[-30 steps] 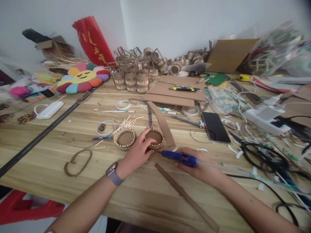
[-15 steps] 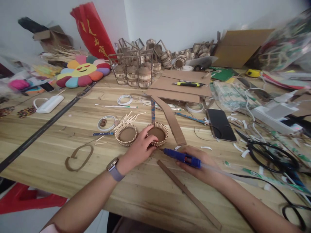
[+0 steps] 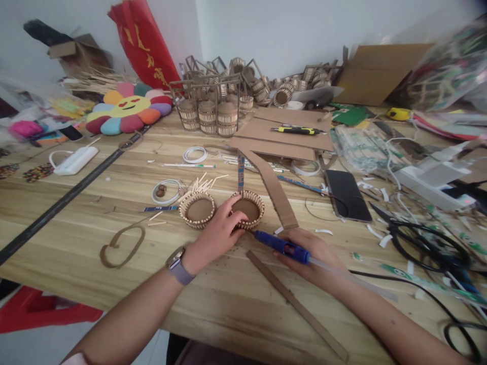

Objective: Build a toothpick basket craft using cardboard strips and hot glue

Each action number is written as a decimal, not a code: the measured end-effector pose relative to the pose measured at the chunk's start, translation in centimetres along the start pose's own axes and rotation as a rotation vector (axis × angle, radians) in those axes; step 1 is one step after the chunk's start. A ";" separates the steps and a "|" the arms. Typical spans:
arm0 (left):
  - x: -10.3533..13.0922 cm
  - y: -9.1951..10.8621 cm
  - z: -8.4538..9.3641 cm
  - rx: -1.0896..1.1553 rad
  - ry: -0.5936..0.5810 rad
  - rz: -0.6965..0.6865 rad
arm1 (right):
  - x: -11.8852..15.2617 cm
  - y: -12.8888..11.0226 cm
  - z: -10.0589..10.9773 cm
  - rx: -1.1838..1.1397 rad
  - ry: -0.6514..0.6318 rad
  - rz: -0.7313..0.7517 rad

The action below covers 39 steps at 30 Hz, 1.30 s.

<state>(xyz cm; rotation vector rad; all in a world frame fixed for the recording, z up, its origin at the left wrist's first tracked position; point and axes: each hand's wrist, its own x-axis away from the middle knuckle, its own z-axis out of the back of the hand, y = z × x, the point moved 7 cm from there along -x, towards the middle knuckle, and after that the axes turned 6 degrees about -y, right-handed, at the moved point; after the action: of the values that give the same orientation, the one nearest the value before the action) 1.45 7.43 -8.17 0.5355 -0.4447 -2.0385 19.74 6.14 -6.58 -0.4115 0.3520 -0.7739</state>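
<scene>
My left hand (image 3: 222, 223), with a watch on the wrist, pinches the near left rim of a small round basket (image 3: 259, 209) edged with short sticks. A blue hot glue gun (image 3: 283, 246) is gripped in my right hand (image 3: 310, 253), its nozzle pointing left at the basket's lower rim, close to my left fingertips. Beside them on the left sits a second similar basket (image 3: 198, 210). A blue printed strip (image 3: 241, 172) runs back from the held basket, and a wider cardboard strip (image 3: 274, 190) lies to its right.
Loose short sticks (image 3: 201, 185) and tape rolls (image 3: 195, 155) lie behind the baskets. A phone (image 3: 347, 195) and black scissors (image 3: 426, 243) are on the right. A thin cardboard strip (image 3: 297, 304) crosses the front. Finished triple baskets (image 3: 207, 116) stand at the back.
The glue gun in my right hand has shifted slightly left, its nozzle nearer the basket rim. My left hand has stayed at the basket.
</scene>
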 end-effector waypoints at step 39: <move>0.0 -0.1 0.0 0.006 -0.015 0.007 | 0.1 -0.2 -0.2 0.160 0.036 0.062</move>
<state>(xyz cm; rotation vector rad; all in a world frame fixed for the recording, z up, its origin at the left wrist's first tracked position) 1.45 7.48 -8.22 0.5221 -0.4614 -2.0358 19.64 5.89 -6.69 -0.2358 0.3325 -0.7442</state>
